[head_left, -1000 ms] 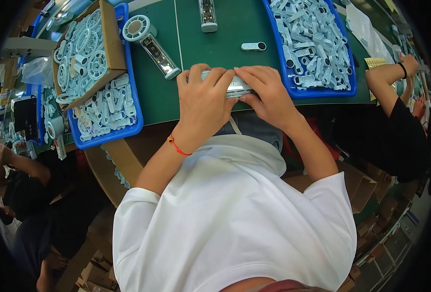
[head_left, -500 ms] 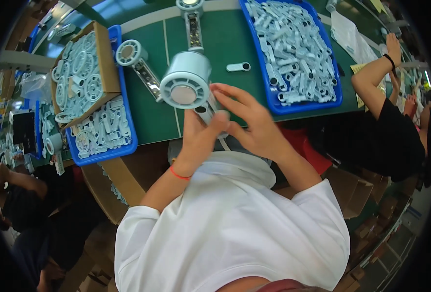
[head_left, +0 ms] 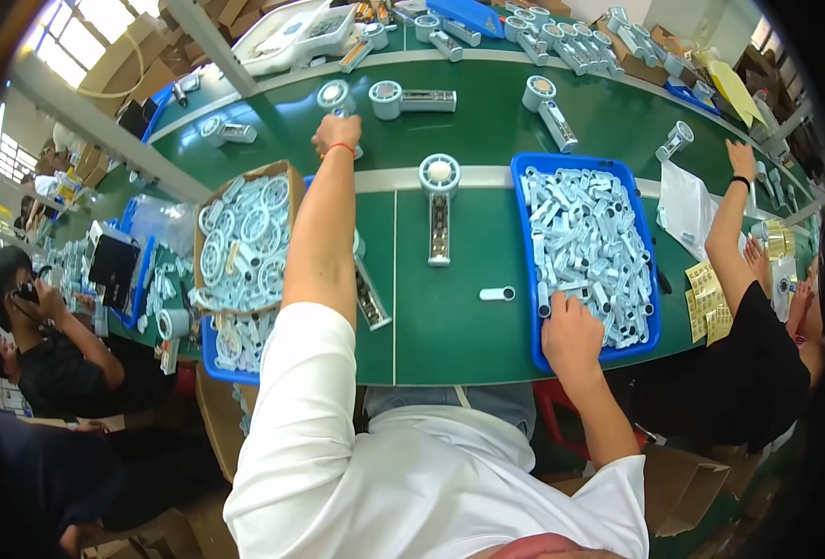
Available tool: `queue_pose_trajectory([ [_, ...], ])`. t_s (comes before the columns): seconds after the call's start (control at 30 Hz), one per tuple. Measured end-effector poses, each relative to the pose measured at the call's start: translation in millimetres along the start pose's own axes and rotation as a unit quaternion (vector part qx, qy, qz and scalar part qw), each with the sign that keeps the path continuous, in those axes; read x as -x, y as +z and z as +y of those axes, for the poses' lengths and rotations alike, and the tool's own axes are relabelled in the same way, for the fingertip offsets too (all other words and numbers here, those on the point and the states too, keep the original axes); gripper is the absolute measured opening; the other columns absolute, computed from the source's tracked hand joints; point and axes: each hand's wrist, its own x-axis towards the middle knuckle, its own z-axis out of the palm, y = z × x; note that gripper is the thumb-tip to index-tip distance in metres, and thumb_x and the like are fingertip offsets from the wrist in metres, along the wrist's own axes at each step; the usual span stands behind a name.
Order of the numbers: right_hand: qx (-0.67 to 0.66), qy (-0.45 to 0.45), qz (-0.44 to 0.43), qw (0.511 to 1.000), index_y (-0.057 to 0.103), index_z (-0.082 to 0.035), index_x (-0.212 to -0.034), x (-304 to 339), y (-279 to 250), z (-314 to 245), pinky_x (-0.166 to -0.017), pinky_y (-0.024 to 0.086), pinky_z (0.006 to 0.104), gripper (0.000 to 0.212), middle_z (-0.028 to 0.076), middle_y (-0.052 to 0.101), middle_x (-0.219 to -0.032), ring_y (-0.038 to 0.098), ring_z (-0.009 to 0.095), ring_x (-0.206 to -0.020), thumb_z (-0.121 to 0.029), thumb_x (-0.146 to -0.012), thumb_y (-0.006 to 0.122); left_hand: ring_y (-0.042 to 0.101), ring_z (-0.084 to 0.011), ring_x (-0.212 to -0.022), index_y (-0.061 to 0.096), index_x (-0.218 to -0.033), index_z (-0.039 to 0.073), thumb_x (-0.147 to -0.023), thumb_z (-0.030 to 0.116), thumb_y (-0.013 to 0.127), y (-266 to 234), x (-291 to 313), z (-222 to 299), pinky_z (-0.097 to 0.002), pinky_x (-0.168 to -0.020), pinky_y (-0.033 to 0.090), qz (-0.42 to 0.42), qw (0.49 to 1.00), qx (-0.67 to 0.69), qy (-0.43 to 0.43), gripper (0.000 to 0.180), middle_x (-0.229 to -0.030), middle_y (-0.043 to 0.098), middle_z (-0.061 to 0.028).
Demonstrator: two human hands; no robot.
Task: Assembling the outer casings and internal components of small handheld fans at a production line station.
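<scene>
My left hand (head_left: 336,137) reaches far over the green table, fingers closed around the handle of a pale blue handheld fan (head_left: 334,94). Its round head shows beyond my knuckles; my fingers hide most of the handle. At the near left corner of a blue tray (head_left: 657,321), my right hand (head_left: 573,337) has its fingers curled at a small pale blue handle cover (head_left: 544,304). A single handle cover (head_left: 497,293) lies left of the tray. Between my arms another fan (head_left: 440,196) rests with its handle's inside parts exposed; a third fan (head_left: 371,296) is partly behind my left forearm.
A cardboard box (head_left: 293,200) of round grilles stands on a blue tray (head_left: 215,365) at left. More fans, including one lying sideways (head_left: 414,101), are spread beyond a pale rail (head_left: 385,177). A co-worker's arm (head_left: 731,219) is at right, near yellow sticker sheets (head_left: 708,300).
My hands have parted from the fan they held together. The left has gone far forward with a fan; the right has moved to the tray of covers. The view has tilted up.
</scene>
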Motion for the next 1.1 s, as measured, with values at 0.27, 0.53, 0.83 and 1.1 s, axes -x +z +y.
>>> queue_pose_trajectory([
  [0.27, -0.190, 0.028, -0.054, 0.980, 0.056, -0.004, -0.101, -26, -48, 14, -0.055, 0.047, 0.0356, 0.033, 0.010, 0.055, -0.079, 0.058, 0.027, -0.061, 0.002, -0.069, 0.055, 0.049, -0.0305, -0.107, 0.045, -0.120, 0.006, -0.077, 0.051, 0.059, 27, 40, 91, -0.0448, -0.087, 0.040, 0.050, 0.996, -0.031, 0.060, 0.064, -0.118, 0.050, -0.0127],
  [0.53, -0.477, 0.081, -0.009, 0.875, 0.057, -0.004, -0.085, -14, -47, 11, -0.064, 0.048, 0.0283, 0.012, 0.009, 0.063, -0.085, 0.061, 0.016, -0.075, -0.001, -0.074, 0.060, 0.038, -0.0267, -0.109, 0.040, -0.119, -0.009, -0.065, 0.057, 0.060, 129, 84, 150, -0.0367, -0.097, 0.029, 0.016, 0.954, 0.088, -0.287, 0.088, -0.119, 0.038, -0.0146],
  [0.83, -0.164, -0.178, -0.055, 0.969, 0.060, -0.009, -0.087, 17, -27, -61, -0.062, 0.037, 0.0334, 0.019, 0.003, 0.056, -0.080, 0.050, 0.019, -0.075, -0.012, -0.069, 0.055, 0.052, -0.0228, -0.094, 0.032, -0.110, -0.004, -0.059, 0.012, 0.071, 123, 61, 156, -0.0335, -0.073, 0.048, -0.034, 0.884, 0.450, -0.123, 0.066, -0.104, 0.050, -0.0190],
  [1.1, -0.445, -0.086, -0.065, 0.889, 0.060, -0.004, -0.106, 5, -36, -42, -0.066, 0.049, 0.0307, 0.036, 0.010, 0.061, -0.083, 0.061, 0.026, -0.074, 0.005, -0.071, 0.061, 0.049, -0.0171, -0.089, 0.035, -0.118, 0.004, -0.071, 0.014, 0.070, -46, 188, 70, -0.0278, -0.078, 0.041, -0.181, 0.752, 0.555, 0.307, 0.060, -0.102, 0.048, -0.0090],
])
